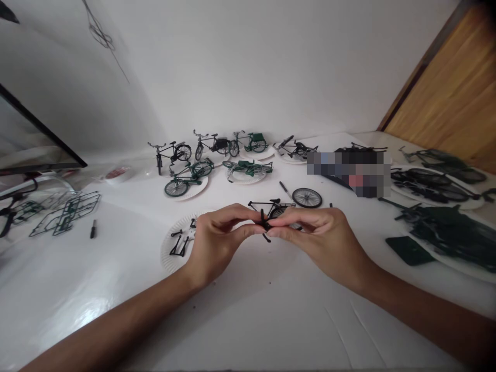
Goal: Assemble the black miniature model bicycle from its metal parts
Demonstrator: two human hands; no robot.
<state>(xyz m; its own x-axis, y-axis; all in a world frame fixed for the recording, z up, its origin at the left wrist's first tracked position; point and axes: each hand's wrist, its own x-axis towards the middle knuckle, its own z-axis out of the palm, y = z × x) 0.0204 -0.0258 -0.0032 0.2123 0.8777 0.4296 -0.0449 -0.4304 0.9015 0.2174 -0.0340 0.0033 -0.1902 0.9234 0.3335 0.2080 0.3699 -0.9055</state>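
Both hands meet over the middle of the white table (248, 310). My left hand (217, 240) and my right hand (318, 235) pinch a small black model bicycle frame (267, 214) between their fingertips, each from its own side. The frame's saddle and top tube show above my fingers; a wheel part sits behind my right fingers. Under my left hand lies a white paper plate (172, 248) with several small black parts (180, 243). A loose spoked wheel (307, 198) rests just beyond my right hand.
Several finished green and black model bicycles (186, 178) stand on paper plates at the back. Green wire racks (65, 214) and a black screwdriver bit (93, 228) lie left. Dark bicycle parts on plates (437, 227) crowd the right. A wooden panel (453, 98) rises at far right.
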